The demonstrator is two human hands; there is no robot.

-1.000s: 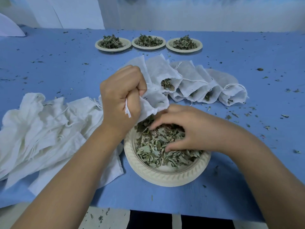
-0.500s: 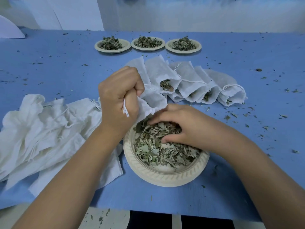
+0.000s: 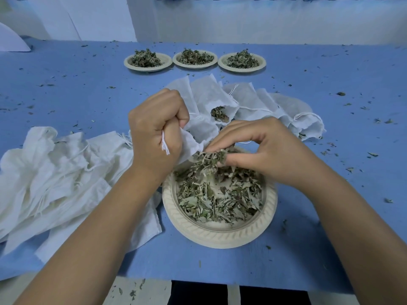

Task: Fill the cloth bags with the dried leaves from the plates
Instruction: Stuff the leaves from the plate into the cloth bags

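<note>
Left hand [image 3: 156,130]: clenched round the gathered cloth of one bag [image 3: 193,137]. A drawstring [image 3: 165,146] end hangs out of the fist.

Right hand [image 3: 264,150]: fingers and thumb pinch a tuft [image 3: 211,157] of leaves, held just above the heap of leaves [image 3: 215,194] in the near plate [image 3: 220,236], over its far-left side.

Key relation: the bag lies directly left of the right fingertips, touching the tuft or just short of it; I cannot tell which. The bag's loose cloth runs out of the fist rightward and slightly down, so its free edge points at the tuft. The mouth itself is hidden behind cloth and fingers, so whether it gapes is not visible.

Judgement: the right hand is nearer the leaves and carries them; the left only presents the bag. The next move looks like a short leftward push of the tuft into the cloth opening. If the mouth is closed by the fist's grip, leaves would likely drop back onto the plate or the bench [image 3: 66,95].

Elsewhere: filled bags [image 3: 242,102] lie in a row beyond the hands. Empty bags [image 3: 55,172] are piled at left. Three far plates [image 3: 195,60] of leaves are untouched, so the task seems far from done.
</note>
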